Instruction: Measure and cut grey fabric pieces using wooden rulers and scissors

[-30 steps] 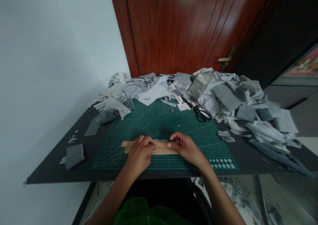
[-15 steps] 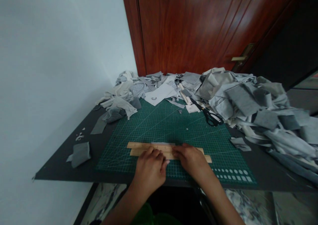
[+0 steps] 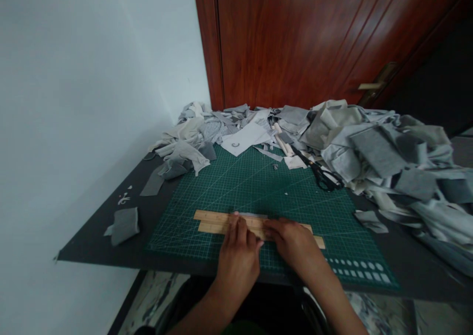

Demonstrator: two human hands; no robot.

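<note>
Two wooden rulers, a far one [image 3: 209,215] and a near one [image 3: 212,226], lie side by side on a green cutting mat [image 3: 236,187]. A thin edge of pale grey cloth [image 3: 254,215] shows past the far ruler; the rest is hidden. My left hand [image 3: 240,256] lies across both rulers near their middle, fingers stretched forward and one fingertip reaching the cloth's left end. Beside it, my right hand [image 3: 295,244] is closed with bent fingers on the rulers right of the middle. The undersides of its fingers are hidden.
Black-handled scissors [image 3: 325,177] rest at the mat's right, against a large heap of grey cloth pieces [image 3: 380,152]. More scraps [image 3: 185,138] and a white sheet [image 3: 244,138] lie along the back. A folded grey cloth [image 3: 125,225] sits at left. A wall [image 3: 92,103] borders the left side.
My left hand's fingers have straightened and reached forward over the rulers toward the cloth. My right hand stays on the rulers. The whole view has shifted slightly.
</note>
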